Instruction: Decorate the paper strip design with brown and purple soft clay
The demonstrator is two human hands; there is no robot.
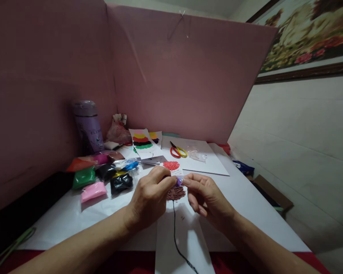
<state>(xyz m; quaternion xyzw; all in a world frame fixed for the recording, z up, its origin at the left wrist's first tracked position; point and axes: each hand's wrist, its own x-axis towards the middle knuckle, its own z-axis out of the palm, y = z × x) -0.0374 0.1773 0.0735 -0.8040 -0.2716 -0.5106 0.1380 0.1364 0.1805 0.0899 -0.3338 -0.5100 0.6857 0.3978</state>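
My left hand (153, 190) is closed around a small clear bag of purple clay (179, 181), most of it hidden behind the fingers. The thumb and forefinger of my right hand (205, 194) pinch the bag's right end, while the other fingers curl loosely below. Beneath both hands lies a long white card (185, 238). It bears a red ridged clay shape (171, 165), a brown ridged one (176, 194) and a thin black line (175, 224) running down toward me. The middle of the card is covered by the hands.
Several clay packets, including green (84, 177), pink (93, 192) and black (121, 184), lie left. A purple bottle (88, 129) stands behind them. Scissors (178, 151) and a clear bag (196, 154) rest on a white board (214, 163). Colour-striped cards (143, 144) lie farther back, before pink panels (171, 76).
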